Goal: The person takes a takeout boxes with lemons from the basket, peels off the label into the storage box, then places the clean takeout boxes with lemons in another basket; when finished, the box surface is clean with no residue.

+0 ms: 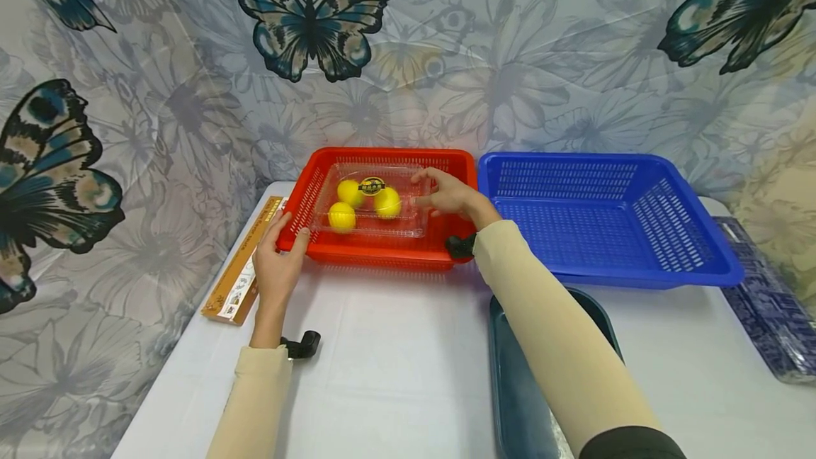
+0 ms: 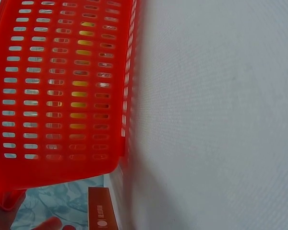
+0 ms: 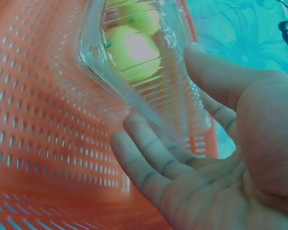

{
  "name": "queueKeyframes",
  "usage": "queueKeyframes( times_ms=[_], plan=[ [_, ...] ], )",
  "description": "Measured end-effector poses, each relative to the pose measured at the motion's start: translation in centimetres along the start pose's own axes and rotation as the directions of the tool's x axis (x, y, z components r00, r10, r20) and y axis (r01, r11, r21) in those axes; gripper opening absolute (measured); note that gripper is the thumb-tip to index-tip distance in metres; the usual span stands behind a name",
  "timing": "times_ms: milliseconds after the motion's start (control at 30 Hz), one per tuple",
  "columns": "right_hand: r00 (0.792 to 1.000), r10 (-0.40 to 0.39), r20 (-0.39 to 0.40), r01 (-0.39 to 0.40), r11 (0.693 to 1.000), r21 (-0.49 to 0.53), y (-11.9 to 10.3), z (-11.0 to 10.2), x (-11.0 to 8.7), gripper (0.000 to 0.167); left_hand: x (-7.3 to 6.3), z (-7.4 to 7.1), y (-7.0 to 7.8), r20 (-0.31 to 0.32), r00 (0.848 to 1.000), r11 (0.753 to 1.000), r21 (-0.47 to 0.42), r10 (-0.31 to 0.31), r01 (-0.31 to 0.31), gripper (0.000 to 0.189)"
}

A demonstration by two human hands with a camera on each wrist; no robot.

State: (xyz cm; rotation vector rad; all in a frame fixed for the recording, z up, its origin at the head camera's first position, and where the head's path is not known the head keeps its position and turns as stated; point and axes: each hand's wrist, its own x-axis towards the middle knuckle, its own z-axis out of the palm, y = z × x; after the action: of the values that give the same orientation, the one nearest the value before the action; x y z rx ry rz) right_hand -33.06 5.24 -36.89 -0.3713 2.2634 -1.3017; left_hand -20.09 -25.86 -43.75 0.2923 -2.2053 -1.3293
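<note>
Clear box (image 1: 408, 224) with yellow fruit (image 1: 387, 202) lies within the red basket (image 1: 382, 258), centre of the head frame; right hand (image 1: 451, 197) is partly curled about the box's right end, but pinch cannot be told; left hand (image 1: 278, 261) spreads thumb and fingers at the basket's lower-left corner, grip likewise uncertain; for good handling, steady the basket rim, keep the box level and avoid squeezing its thin plastic.
</note>
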Motion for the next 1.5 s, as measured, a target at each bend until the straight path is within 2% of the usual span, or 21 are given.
queueKeyframes(
  times_ms=[333,533,767,1100,1300,1500],
  plan=[
    [0.995,-0.062,-0.078,0.073,0.985,0.154,0.6,0.2,0.2,0.041,0.0,0.0,0.0,0.01,1.0,1.0,0.004,-0.016,0.016,0.049],
    [0.99,-0.083,-0.117,0.101,0.982,0.159,0.6,0.0,0.3,0.031,0.0,0.0,0.1,0.005,1.0,1.0,-0.007,-0.008,0.008,0.049],
    [0.989,-0.09,-0.115,0.106,0.984,0.143,0.5,-0.2,0.0,0.044,0.2,0.0,-0.2,0.029,0.999,1.0,-0.01,-0.013,0.013,0.05],
    [0.986,-0.112,-0.126,0.124,0.988,0.09,0.2,-0.2,-0.3,0.041,0.1,-0.3,-0.2,0.056,0.998,0.999,0.032,-0.015,0.014,0.052],
    [0.971,-0.148,-0.187,0.167,0.982,0.088,0.2,-0.9,-1.0,0.046,0.0,-0.2,0.1,0.059,0.998,0.996,0.083,0.015,-0.02,0.053],
    [0.952,-0.184,-0.244,0.205,0.977,0.065,0.2,-1.8,-1.6,0.048,0.0,-0.5,0.4,0.041,0.999,0.994,0.103,0.019,-0.023,0.052]
  ],
)
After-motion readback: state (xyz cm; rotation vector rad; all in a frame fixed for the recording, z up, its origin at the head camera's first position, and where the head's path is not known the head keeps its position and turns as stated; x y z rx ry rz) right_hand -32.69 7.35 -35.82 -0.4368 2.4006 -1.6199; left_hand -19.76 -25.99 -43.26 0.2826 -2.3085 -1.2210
